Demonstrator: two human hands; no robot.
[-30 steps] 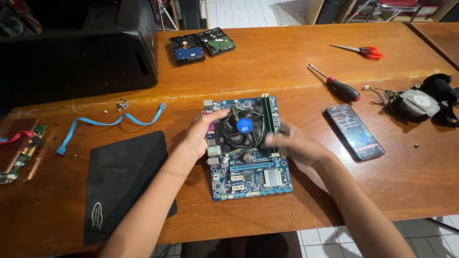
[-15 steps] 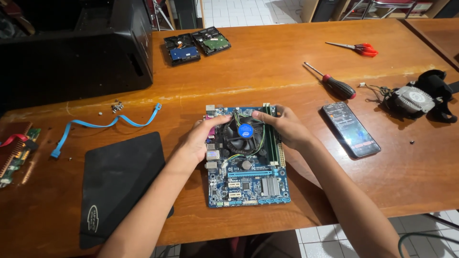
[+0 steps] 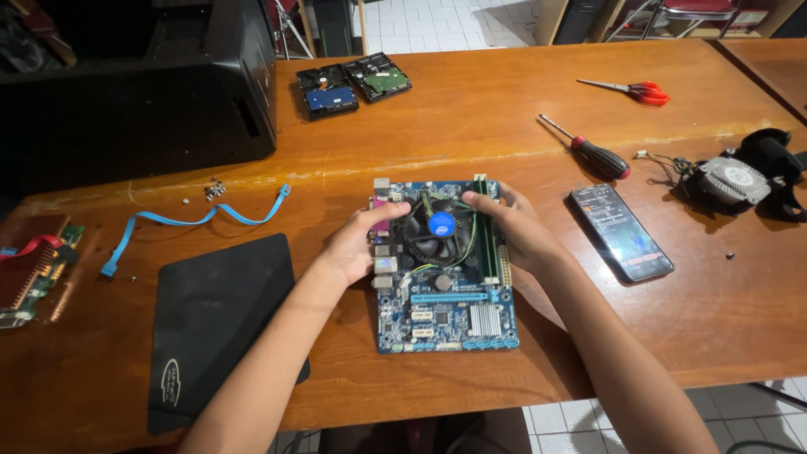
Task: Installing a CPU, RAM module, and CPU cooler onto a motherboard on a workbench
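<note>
A blue motherboard (image 3: pixel 445 311) lies flat on the wooden table (image 3: pixel 471 126) in front of me. A black round cooler fan (image 3: pixel 437 231) with a blue centre sticker sits on its upper half. My left hand (image 3: pixel 357 244) rests on the board's left side, fingers touching the fan's upper left rim. My right hand (image 3: pixel 517 227) lies over the memory slots on the right, its fingertips on the fan's upper right rim. Both hands press against the fan from opposite sides.
A black mouse pad (image 3: pixel 214 324) lies left of the board, with a blue flat cable (image 3: pixel 197 223) and small screws (image 3: pixel 212 192) behind it. A phone (image 3: pixel 620 231), screwdriver (image 3: pixel 588 150), red scissors (image 3: pixel 635 89) and another cooler (image 3: pixel 731 181) are right. Two hard drives (image 3: pixel 353 84) and a black computer case (image 3: pixel 134 92) stand at the back.
My right hand moved up from the board's right edge to the fan's upper right rim. My left hand slid slightly up along the fan's left side.
</note>
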